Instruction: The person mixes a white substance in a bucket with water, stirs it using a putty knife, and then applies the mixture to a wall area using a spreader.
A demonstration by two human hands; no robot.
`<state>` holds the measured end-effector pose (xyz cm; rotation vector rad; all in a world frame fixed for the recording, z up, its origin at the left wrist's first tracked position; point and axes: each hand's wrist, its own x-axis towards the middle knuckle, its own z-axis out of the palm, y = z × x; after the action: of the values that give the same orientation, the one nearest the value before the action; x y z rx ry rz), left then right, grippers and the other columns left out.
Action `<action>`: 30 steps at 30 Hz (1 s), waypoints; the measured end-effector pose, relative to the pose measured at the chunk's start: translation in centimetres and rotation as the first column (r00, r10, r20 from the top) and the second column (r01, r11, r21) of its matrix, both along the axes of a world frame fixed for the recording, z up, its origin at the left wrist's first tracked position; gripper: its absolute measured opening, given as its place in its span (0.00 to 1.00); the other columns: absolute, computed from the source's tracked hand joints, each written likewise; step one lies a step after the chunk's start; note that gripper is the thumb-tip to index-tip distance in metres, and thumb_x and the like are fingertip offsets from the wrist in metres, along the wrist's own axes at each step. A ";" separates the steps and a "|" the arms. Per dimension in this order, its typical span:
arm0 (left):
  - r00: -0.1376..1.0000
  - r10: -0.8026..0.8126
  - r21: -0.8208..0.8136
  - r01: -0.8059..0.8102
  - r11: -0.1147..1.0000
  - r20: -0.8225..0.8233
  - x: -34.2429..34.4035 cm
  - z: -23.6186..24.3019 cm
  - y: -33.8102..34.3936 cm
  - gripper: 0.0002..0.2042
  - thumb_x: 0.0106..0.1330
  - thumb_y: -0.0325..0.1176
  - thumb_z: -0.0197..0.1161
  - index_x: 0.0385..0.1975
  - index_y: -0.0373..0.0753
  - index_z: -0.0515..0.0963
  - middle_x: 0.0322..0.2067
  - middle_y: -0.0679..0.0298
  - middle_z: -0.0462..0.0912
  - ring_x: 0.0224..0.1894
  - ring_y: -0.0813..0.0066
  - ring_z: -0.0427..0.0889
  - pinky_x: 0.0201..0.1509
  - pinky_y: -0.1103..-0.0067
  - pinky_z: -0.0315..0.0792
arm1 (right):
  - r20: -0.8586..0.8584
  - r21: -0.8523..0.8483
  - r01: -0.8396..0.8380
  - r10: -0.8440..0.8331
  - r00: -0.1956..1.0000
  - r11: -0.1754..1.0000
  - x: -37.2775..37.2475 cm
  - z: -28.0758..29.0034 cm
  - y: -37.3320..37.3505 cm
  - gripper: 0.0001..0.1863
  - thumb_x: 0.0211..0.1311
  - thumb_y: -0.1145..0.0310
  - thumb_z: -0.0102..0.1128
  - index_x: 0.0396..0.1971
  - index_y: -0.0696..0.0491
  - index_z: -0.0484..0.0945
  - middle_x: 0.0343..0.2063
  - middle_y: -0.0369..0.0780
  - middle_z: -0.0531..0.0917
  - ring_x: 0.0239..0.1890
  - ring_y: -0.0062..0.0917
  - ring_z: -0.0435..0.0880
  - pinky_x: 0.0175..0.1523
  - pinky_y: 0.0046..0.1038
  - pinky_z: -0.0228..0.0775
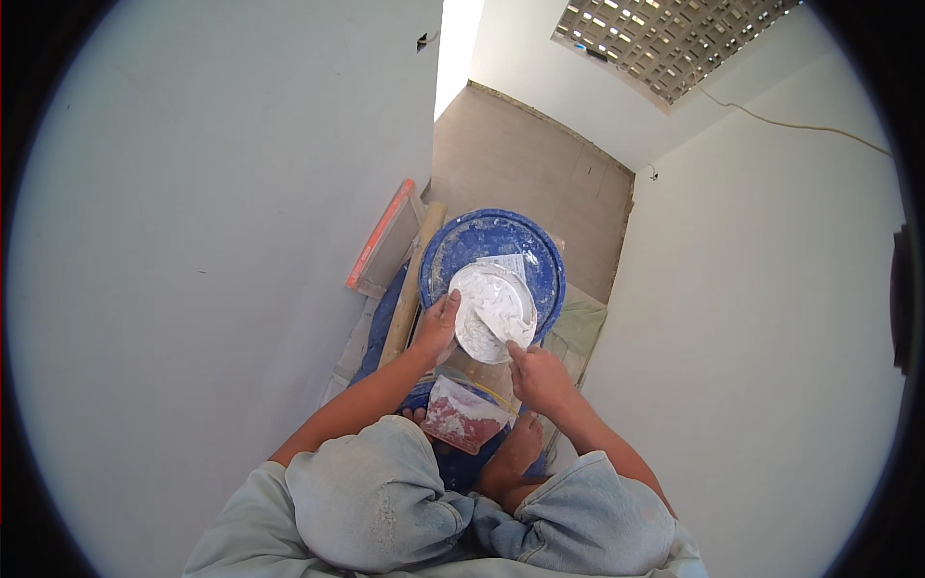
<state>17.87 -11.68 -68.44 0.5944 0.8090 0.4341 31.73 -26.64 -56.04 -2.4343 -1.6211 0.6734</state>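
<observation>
My left hand (438, 328) is closed on the rim of a round white container (467, 289) full of white paste, its thumb on the near left side. With fingers wrapped round the handle, my right hand (530, 366) holds a scraper (501, 326) coated in paste, its blade inside the container. Behind and under the container is a large round blue lid (491, 231) spattered with white, with a small pale label (502, 262) on it. Below both hands lies an opened red and white bag (462, 429) with white powder on it.
An orange-edged board (381, 239) leans at the left wall (193, 241), beside a pale wooden length (405, 299). Another wall (752, 318) stands right. My bare feet and knees are at the bottom. Ahead are a tiled floor (520, 164), a perforated block opening (646, 43) and a loose cable (790, 125).
</observation>
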 end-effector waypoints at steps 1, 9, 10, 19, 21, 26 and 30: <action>1.000 0.009 0.008 -0.009 1.000 -0.015 -0.2 -0.1 -0.1 0.27 0.74 0.55 0.54 0.57 0.35 0.72 0.48 0.62 0.81 0.49 0.76 0.80 0.53 0.76 0.76 | -0.114 0.044 -0.069 0.074 0.991 0.997 0.2 0.5 -0.1 0.19 0.57 0.73 0.59 0.51 0.59 0.80 0.27 0.56 0.82 0.32 0.51 0.83 0.39 0.46 0.75; 1.000 -0.020 -0.002 0.020 1.000 -0.010 0.3 0.6 0.0 0.28 0.75 0.55 0.54 0.59 0.35 0.72 0.51 0.62 0.80 0.50 0.75 0.80 0.54 0.76 0.75 | -0.035 0.005 -0.038 0.038 0.999 0.999 1.3 -0.4 0.3 0.23 0.59 0.72 0.56 0.55 0.58 0.76 0.30 0.54 0.82 0.33 0.50 0.84 0.40 0.49 0.76; 0.999 0.000 -0.028 -0.001 1.000 -0.043 -0.2 0.8 -0.2 0.29 0.74 0.56 0.54 0.60 0.35 0.71 0.51 0.62 0.80 0.51 0.74 0.80 0.54 0.76 0.75 | -0.074 -0.050 -0.075 0.071 0.995 0.996 0.0 0.0 0.2 0.23 0.59 0.72 0.56 0.55 0.58 0.76 0.30 0.54 0.82 0.34 0.50 0.84 0.40 0.49 0.76; 0.999 -0.032 -0.007 0.032 0.999 -0.027 0.0 0.8 0.2 0.30 0.74 0.56 0.55 0.61 0.36 0.70 0.52 0.61 0.80 0.52 0.74 0.80 0.56 0.76 0.75 | -0.045 0.032 -0.019 0.020 0.999 0.999 2.5 0.0 0.4 0.21 0.58 0.71 0.57 0.53 0.58 0.78 0.31 0.54 0.82 0.34 0.50 0.84 0.42 0.48 0.76; 0.998 -0.035 0.018 0.036 0.999 -0.051 -0.7 0.0 0.4 0.30 0.74 0.56 0.55 0.62 0.36 0.70 0.52 0.61 0.80 0.52 0.74 0.80 0.56 0.76 0.75 | -0.132 0.010 -0.075 0.076 0.988 0.997 0.5 0.4 0.1 0.21 0.57 0.72 0.58 0.53 0.58 0.78 0.31 0.53 0.82 0.34 0.49 0.83 0.42 0.48 0.76; 0.999 -0.004 -0.038 0.002 0.999 -0.038 0.1 0.2 -0.1 0.30 0.74 0.56 0.55 0.62 0.35 0.70 0.52 0.61 0.80 0.52 0.73 0.80 0.56 0.76 0.75 | -0.136 0.086 -0.018 0.030 0.990 0.996 3.4 1.9 1.6 0.20 0.58 0.73 0.59 0.52 0.58 0.79 0.28 0.54 0.82 0.33 0.50 0.83 0.41 0.47 0.74; 1.000 -0.019 -0.020 0.019 1.000 -0.005 0.2 0.3 0.1 0.30 0.74 0.57 0.55 0.61 0.35 0.70 0.52 0.61 0.80 0.52 0.73 0.80 0.55 0.76 0.75 | -0.023 0.072 -0.001 0.002 1.000 0.997 1.7 -0.6 0.6 0.19 0.58 0.74 0.60 0.50 0.59 0.81 0.27 0.55 0.82 0.32 0.50 0.82 0.40 0.46 0.73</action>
<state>18.10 -11.55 -68.17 0.5846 0.8116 0.4069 33.42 -26.07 -56.63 -2.3668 -1.6098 0.6302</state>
